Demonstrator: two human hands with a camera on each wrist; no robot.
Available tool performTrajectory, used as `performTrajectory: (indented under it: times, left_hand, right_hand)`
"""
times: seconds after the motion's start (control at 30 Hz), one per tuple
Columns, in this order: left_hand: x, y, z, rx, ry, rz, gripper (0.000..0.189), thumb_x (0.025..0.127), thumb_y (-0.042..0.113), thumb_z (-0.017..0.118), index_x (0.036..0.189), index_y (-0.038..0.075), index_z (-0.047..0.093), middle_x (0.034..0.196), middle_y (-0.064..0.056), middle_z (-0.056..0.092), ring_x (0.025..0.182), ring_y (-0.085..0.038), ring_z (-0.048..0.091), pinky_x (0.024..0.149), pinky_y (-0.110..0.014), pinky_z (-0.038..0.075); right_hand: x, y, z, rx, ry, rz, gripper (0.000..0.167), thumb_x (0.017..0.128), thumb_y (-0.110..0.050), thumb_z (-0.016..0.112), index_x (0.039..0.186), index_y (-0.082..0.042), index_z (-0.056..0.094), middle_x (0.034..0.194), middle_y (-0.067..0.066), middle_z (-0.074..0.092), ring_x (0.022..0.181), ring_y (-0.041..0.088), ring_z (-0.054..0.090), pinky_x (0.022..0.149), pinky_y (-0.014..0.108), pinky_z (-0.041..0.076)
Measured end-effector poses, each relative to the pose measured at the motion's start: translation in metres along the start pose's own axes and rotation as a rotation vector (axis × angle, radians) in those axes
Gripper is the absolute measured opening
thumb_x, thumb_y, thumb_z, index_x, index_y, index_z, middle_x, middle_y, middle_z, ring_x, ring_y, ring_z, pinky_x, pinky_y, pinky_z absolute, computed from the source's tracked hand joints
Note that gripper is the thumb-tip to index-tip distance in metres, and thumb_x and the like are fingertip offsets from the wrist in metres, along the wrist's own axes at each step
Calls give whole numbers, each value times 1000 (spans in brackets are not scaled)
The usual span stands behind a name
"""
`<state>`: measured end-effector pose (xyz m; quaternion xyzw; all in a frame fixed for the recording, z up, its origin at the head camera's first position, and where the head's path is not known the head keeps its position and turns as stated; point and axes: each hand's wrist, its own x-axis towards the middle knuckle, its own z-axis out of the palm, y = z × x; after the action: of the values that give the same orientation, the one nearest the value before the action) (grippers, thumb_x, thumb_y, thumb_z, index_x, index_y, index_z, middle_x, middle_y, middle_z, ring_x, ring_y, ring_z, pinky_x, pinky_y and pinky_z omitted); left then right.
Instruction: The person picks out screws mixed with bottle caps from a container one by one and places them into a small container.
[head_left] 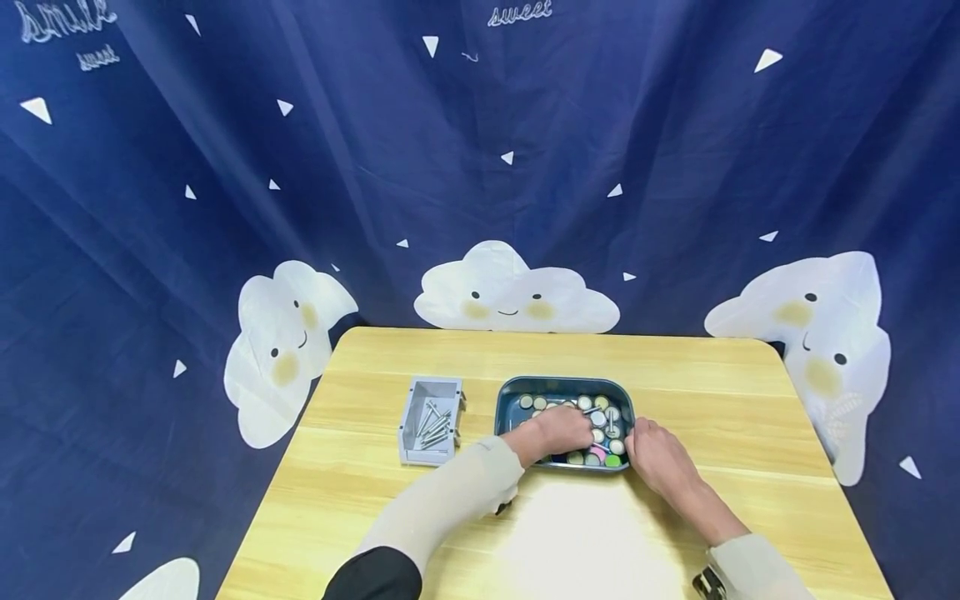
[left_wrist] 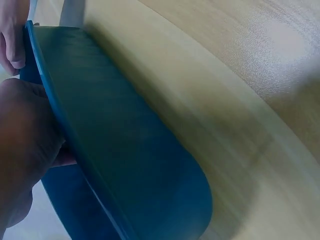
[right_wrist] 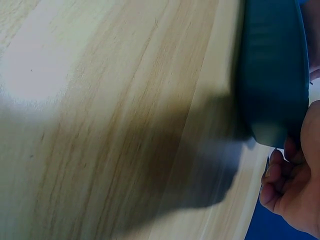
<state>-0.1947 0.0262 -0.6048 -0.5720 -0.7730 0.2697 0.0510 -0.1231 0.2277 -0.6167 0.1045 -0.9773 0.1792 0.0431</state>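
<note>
The dark blue tray (head_left: 562,385) is set on the wooden table (head_left: 360,500), a little right of its middle, and is filled with small round discs and a few metal pieces. Behind the table, a dark blue curtain (head_left: 465,183) is hung, printed with white triangles and smiling clouds.

From the left, a cloud (head_left: 273,350) is seen beside the table's far left corner. Next, a grey bin (head_left: 437,389) is placed on the table, well apart from the tray; several metal screws (head_left: 435,429) are held loosely in it, lying at different angles.

The left hand (head_left: 564,431) is lowered into the tray over the discs, with its arm covered by a pale sleeve (head_left: 450,492). Its fingertips are hidden, so whether anything is held, or how widely the fingers are spread, cannot be told.

To the right of that hand, pale discs are scattered; near the front wall, a pink disc (head_left: 597,454) is seen, then a green disc (head_left: 612,460). The tray's right end is gripped at the rim by the right hand (head_left: 662,454), its fingers curled. Farther right, another cloud (head_left: 817,333) is shown on the curtain.
</note>
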Motion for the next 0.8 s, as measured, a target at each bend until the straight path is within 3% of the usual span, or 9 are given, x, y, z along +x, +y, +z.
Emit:
performTrajectory:
  times: [0.33, 0.57, 0.8]
  left_hand:
    - [-13, -7, -4, -63, 28, -27, 17, 103, 24, 63, 102, 35, 77, 99, 18, 76, 89, -1, 70, 82, -17, 58]
    - [-32, -18, -10, -252, 37, -152, 15, 97, 23, 71, 112, 25, 75, 102, 11, 76, 92, -5, 72, 84, -17, 59]
    - [-57, -36, -12, -453, 139, -299, 6, 90, 14, 72, 93, 19, 71, 85, 7, 70, 75, -7, 66, 71, -21, 57]
  right_hand:
    - [-1, -1, -1, 4, -5, 9, 21, 101, -9, 51, 83, 1, 53, 73, 11, 53, 64, 25, 52, 65, 47, 54]
    - [-2, -2, -1, 0, -10, -4, 20, 101, -9, 51, 83, 0, 53, 73, 11, 53, 64, 24, 51, 64, 47, 54]
    - [-2, -2, -2, 2, -4, -4, 20, 101, -9, 51, 84, 0, 52, 74, 12, 54, 67, 26, 55, 68, 50, 55]
